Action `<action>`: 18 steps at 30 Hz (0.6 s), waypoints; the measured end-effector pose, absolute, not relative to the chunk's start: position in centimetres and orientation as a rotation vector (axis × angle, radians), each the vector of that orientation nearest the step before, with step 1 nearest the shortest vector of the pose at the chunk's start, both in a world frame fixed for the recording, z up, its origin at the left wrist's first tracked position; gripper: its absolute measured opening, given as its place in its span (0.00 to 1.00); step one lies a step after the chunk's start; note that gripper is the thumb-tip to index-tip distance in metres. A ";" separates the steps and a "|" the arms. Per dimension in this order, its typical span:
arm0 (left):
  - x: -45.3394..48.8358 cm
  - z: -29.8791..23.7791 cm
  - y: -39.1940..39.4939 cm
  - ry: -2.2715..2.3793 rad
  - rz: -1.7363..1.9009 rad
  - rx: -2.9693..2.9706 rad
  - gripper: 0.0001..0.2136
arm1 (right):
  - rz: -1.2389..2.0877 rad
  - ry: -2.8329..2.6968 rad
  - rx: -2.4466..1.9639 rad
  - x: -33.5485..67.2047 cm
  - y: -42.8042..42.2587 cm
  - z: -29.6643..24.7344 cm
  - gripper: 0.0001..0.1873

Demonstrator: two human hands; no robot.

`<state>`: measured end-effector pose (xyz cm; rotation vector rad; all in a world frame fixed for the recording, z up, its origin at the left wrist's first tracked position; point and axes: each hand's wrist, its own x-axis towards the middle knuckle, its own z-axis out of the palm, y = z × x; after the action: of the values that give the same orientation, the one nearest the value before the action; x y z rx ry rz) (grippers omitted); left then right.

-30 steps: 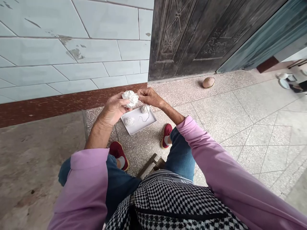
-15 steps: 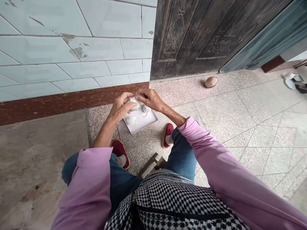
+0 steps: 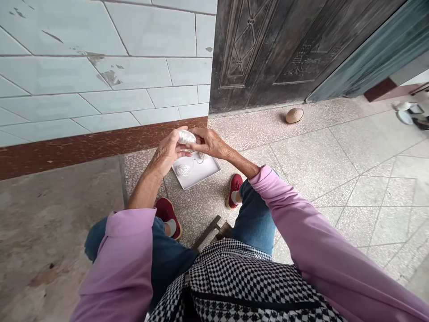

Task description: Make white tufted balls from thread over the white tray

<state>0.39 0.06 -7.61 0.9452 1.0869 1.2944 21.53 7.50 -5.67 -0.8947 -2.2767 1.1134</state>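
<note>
1. Together, the left hand (image 3: pixel 166 153) and the right hand (image 3: pixel 210 143) meet in the air above the floor, both closed on a small white bundle (image 3: pixel 186 136).
2. Left fingers curl under and behind the bundle, while the right fingertips pinch its near side. Only its top shows between them, so I cannot tell whether it is thread or something folded.
3. Just below the hands, a shallow white tray (image 3: pixel 205 172) lies flat on the speckled floor.
4. On the tray sits a second white ball (image 3: pixel 182 170). A thin thread (image 3: pixel 200 159) loops near it and is partly hidden under the right hand.
5. Two feet flank the tray: the left red shoe (image 3: pixel 168 214) near its lower corner, the right red shoe (image 3: pixel 234 189) just beside its right edge.
6. Farther out, a round tan object (image 3: pixel 294 115) rests on the floor at the foot of the dark carved door (image 3: pixel 268 49).
7. Pale wall tiles (image 3: pixel 100 67) rise to the left of the door, above a reddish skirting band (image 3: pixel 67 152).
</note>
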 end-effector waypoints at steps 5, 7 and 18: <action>0.6 -6.0 -0.3 1.026 1.402 0.943 0.32 | 1.539 -1.989 -0.779 21.4 8.0 -6.8 0.18; 0.5 -5.8 -0.4 1.001 1.410 0.973 0.30 | 1.677 -1.868 -0.690 21.0 8.0 -7.4 0.23; 0.8 -7.0 0.3 1.191 1.537 1.004 0.27 | 1.500 -2.014 -0.835 20.2 7.5 -8.3 0.15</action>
<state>0.76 0.26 -7.04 1.0041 1.1915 1.5367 20.20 7.55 -8.34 -0.8351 -2.0140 1.5001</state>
